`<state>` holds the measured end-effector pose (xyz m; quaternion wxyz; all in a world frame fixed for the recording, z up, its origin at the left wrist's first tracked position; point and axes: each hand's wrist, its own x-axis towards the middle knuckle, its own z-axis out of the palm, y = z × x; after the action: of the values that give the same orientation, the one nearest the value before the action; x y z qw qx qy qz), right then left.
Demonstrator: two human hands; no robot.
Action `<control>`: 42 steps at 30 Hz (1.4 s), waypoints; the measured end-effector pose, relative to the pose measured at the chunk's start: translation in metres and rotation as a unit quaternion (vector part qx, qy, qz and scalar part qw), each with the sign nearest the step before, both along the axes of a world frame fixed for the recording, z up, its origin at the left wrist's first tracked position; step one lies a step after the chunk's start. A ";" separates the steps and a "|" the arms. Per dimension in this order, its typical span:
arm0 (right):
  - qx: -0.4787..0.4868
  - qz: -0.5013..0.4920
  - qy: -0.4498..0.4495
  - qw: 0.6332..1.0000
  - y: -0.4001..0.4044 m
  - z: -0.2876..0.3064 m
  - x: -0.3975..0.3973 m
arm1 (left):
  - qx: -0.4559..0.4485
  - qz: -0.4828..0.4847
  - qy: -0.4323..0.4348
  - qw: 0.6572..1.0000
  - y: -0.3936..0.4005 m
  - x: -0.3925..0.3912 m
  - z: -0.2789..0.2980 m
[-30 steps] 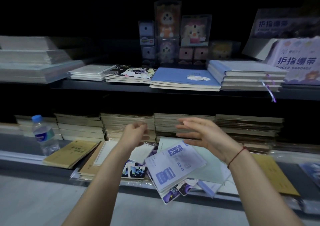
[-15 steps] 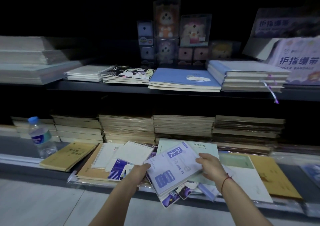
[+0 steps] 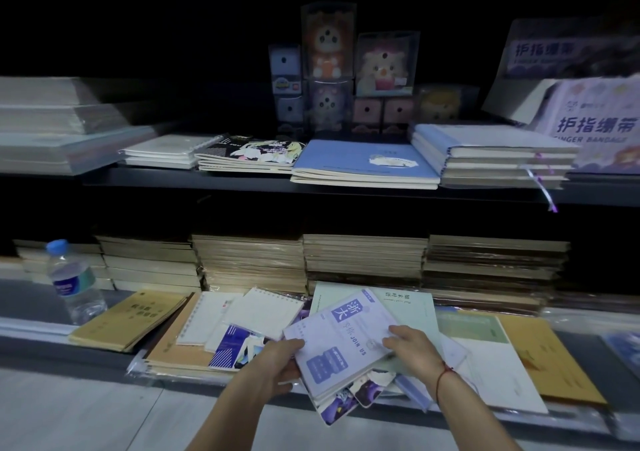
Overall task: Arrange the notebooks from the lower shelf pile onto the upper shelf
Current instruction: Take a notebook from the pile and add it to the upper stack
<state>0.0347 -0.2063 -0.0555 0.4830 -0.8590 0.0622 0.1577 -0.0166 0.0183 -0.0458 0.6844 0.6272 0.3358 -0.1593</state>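
Note:
A pale lilac notebook [image 3: 341,338] with blue print lies tilted on top of the loose pile on the lower shelf [image 3: 34,329]. My left hand [image 3: 280,364] grips its left edge, and my right hand [image 3: 412,348] holds its right edge with the thumb on the cover. Under it lie more notebooks: small spiral pads [image 3: 263,312], a purple patterned one [image 3: 337,407], a pale green one [image 3: 412,307]. On the upper shelf [image 3: 242,182] sit a white spiral stack [image 3: 162,149], a black illustrated stack [image 3: 249,154], a blue stack [image 3: 363,165] and a thick light-blue stack [image 3: 495,151].
A water bottle [image 3: 72,282] stands at the lower shelf's left. Tan exercise books [image 3: 128,319] and yellow ones [image 3: 543,357] flank the pile. Tall stacks of books [image 3: 363,260] line the lower shelf's back. Boxed plush toys [image 3: 329,52] and a finger-bandage display [image 3: 595,125] stand behind the upper stacks.
Both hands came down from in front of the back stacks onto the pile and took hold of the lilac notebook's two edges.

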 end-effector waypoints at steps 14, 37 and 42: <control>-0.011 -0.013 -0.025 1.000 -0.004 0.001 0.004 | 0.010 0.021 -0.162 0.986 -0.014 0.012 0.019; 0.183 0.056 -0.143 0.971 -0.007 0.077 -0.019 | 0.153 -0.165 -0.533 0.815 0.004 -0.027 0.178; 0.189 0.075 -0.221 0.954 -0.002 0.113 -0.020 | 0.155 -0.100 -0.598 0.780 0.010 -0.036 0.200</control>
<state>0.0143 -0.2085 0.0574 0.6248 -0.7677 -0.1420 0.0089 -0.0529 0.0278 0.1538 0.6216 0.7242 -0.1855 0.2341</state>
